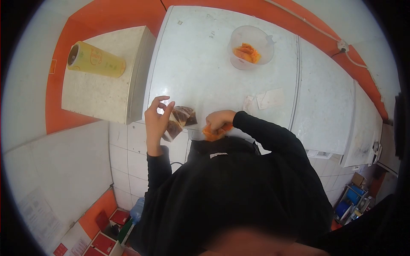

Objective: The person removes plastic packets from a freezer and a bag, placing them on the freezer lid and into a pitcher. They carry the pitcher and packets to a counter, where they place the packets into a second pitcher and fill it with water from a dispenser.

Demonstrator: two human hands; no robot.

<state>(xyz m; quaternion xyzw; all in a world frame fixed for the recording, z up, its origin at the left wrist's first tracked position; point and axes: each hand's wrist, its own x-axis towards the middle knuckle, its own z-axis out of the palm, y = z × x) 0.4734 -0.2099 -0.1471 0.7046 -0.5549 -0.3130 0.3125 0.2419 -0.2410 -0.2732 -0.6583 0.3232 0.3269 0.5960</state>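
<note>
My left hand (158,121) is raised at the front edge of the white top, its thumb and fingers apart. Beside it, partly behind the hand, are clear packets with dark brown contents (184,115). To the right, my right hand (221,119) has its fingers closed on an orange packet (213,133) at the front edge, close to my body. Farther back stands a translucent tub (260,38) with several orange packets (247,53) inside. Whether my left hand touches the dark packets is hard to tell.
White paper pieces (270,98) lie right of my right hand on the white top (196,51). A yellow roll (98,61) lies on a separate white unit (98,96) at the left. A socket with a plug (342,46) is on the back wall.
</note>
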